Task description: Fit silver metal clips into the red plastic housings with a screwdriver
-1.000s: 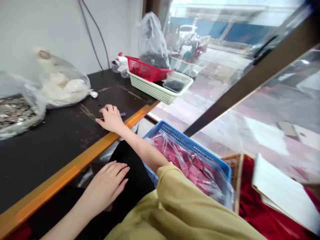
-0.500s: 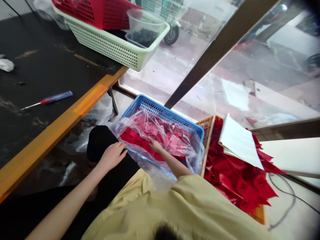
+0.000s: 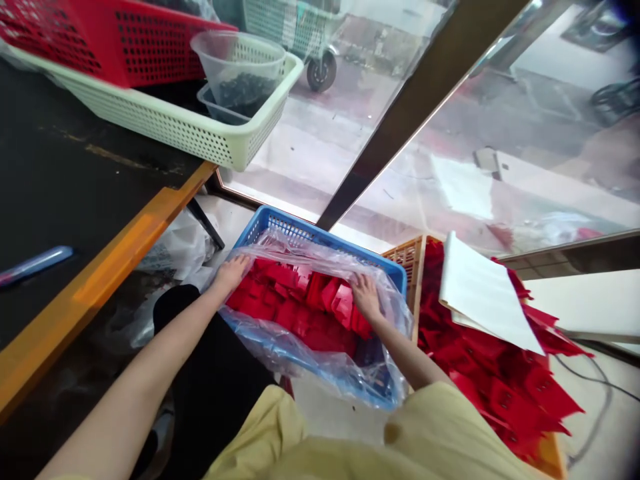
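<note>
Touching the plastic liner (image 3: 310,261), fingers (image 3: 362,283) flank the red pieces (image 3: 300,317).

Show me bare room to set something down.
Black tabletop between the blue handle and green basket looks bare; so does pale floor between the blue crate and yellow shirt. Crowded: that crate, with both hands at its plastic; the heaped orange crate.

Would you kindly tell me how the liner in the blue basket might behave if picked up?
The liner would likely be floppy, since it creases and drapes over the near rim of the basket. It is probably light, being thin enough for blue to show through.
</note>
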The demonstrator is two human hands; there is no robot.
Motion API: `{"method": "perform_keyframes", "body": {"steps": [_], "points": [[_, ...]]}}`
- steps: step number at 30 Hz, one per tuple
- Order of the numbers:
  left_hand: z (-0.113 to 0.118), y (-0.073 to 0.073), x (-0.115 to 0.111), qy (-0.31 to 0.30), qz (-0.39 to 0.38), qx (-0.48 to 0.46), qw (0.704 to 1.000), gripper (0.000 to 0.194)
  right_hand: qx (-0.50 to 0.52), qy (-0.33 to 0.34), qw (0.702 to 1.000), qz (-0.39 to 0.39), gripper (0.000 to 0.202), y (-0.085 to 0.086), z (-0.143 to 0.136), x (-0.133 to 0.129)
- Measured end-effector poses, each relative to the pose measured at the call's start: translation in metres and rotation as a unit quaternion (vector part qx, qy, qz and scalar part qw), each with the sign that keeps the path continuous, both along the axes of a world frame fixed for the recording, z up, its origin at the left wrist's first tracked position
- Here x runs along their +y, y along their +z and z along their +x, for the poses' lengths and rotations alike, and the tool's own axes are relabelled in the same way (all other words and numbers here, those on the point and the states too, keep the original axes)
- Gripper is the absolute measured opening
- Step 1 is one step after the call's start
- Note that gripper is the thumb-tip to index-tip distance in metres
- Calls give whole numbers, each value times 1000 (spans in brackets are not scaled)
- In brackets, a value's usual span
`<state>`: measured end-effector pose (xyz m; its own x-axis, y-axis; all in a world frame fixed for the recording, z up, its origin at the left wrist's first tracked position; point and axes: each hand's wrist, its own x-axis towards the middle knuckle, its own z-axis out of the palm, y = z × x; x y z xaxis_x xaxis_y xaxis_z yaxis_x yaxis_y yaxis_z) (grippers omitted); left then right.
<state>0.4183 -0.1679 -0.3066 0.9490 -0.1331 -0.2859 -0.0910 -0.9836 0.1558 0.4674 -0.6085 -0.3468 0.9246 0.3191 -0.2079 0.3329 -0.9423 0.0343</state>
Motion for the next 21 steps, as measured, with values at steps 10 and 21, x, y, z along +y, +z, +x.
{"method": "perform_keyframes", "body": {"steps": [10,21], "points": [[15,-16,27,-22,10,-35,999,47,-63,-33,995,76,37,12,159,27],[44,-33,42,9,-37,-30,999,66,7,-159,979,124,31,2,178,24]]}}
